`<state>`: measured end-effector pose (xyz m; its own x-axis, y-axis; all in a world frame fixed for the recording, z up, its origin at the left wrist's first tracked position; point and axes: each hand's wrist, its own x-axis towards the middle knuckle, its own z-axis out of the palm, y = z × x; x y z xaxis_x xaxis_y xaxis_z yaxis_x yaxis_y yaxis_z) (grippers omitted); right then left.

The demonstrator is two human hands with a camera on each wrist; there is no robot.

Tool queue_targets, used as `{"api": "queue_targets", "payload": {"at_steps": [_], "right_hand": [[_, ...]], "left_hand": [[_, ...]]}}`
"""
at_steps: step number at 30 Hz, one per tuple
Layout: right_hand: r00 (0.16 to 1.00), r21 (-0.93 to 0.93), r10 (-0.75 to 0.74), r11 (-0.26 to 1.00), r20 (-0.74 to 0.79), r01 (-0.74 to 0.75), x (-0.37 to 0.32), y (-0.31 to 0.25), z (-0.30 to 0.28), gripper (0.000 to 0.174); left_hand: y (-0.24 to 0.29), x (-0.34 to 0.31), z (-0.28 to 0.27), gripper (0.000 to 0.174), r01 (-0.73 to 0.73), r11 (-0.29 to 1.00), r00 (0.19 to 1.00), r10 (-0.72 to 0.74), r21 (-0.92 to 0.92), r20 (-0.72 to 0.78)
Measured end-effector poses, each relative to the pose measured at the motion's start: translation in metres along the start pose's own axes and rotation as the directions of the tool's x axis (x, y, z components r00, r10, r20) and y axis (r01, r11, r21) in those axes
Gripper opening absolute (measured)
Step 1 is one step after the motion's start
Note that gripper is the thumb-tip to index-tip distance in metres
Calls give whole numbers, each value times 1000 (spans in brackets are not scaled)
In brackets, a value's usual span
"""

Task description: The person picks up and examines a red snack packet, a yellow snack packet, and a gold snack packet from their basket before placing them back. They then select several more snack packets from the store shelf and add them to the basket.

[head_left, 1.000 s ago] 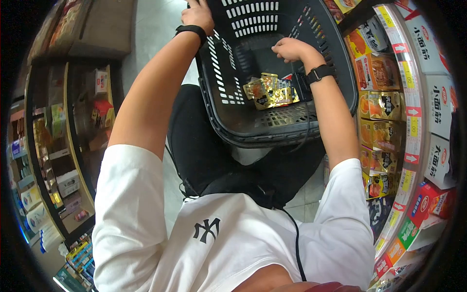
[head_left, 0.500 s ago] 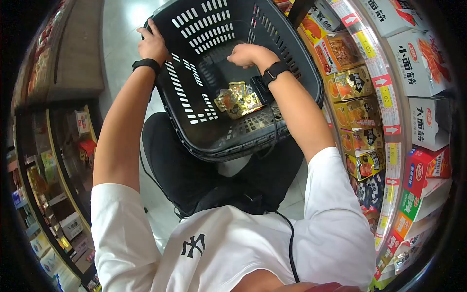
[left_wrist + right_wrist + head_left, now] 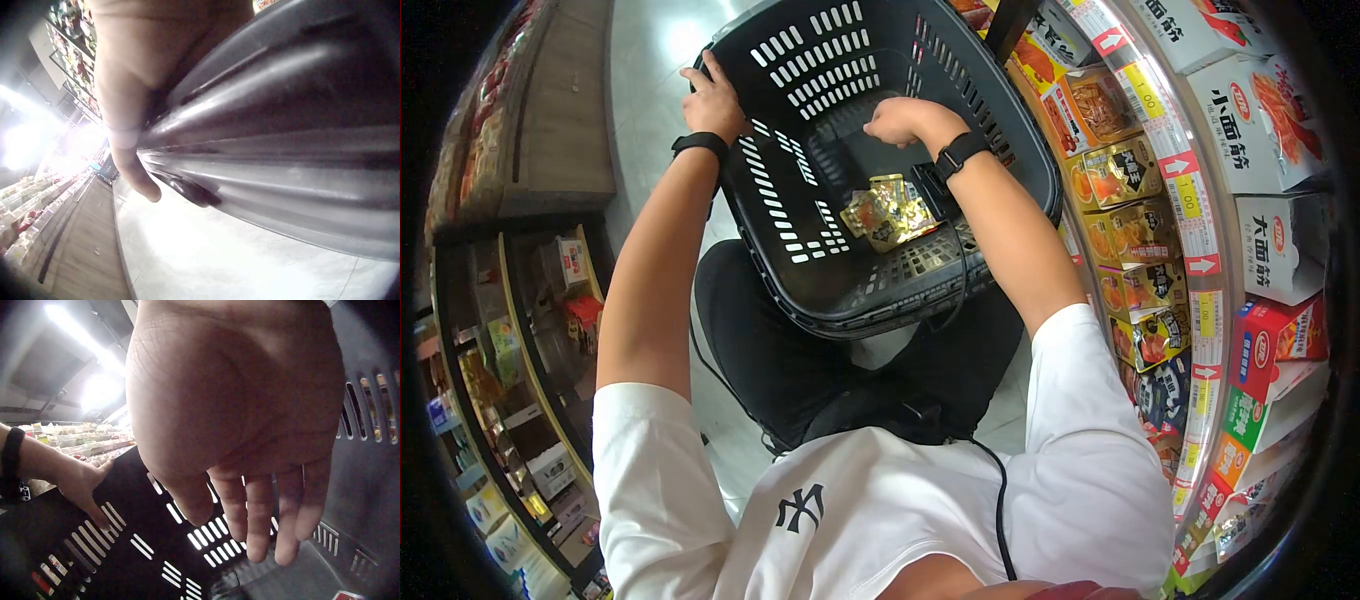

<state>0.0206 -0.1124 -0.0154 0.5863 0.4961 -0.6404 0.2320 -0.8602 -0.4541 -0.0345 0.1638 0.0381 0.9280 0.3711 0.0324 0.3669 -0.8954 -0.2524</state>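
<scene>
A black plastic shopping basket (image 3: 800,285) stands tilted in front of my knees in the head view. My left hand (image 3: 715,108) grips its left rim, and the right wrist view shows that thumb on the inner side. Seen from the left wrist, the left hand (image 3: 128,75) lies over the smooth dark rim. Inside the basket hangs my right hand (image 3: 908,122), holding nothing. From its own wrist camera the right hand (image 3: 244,419) has loosely bent fingers pointing down. Several shiny gold snack packets (image 3: 890,215) lie on the basket floor near my right wrist.
Close on the right runs a shelf with gold packets (image 3: 1135,235), price labels (image 3: 1200,200) and white snack boxes (image 3: 1240,110). More shelves (image 3: 520,380) stand on the left across a pale tiled floor (image 3: 645,150). A thin cable (image 3: 963,260) hangs from the right wrist over the basket edge.
Over the first half second, basket, hands and shelves shifted left in the head view, with both hands staying at the basket. Since then hardly anything has moved.
</scene>
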Motion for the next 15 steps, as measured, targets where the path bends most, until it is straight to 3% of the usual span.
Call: {"api": "queue_targets", "payload": {"at_steps": [15], "right_hand": [[1000, -32, -3, 999, -1, 3, -4, 0, -1, 49]], "left_hand": [[1, -3, -1, 146, -1, 998, 1000, 1, -57, -5]]}}
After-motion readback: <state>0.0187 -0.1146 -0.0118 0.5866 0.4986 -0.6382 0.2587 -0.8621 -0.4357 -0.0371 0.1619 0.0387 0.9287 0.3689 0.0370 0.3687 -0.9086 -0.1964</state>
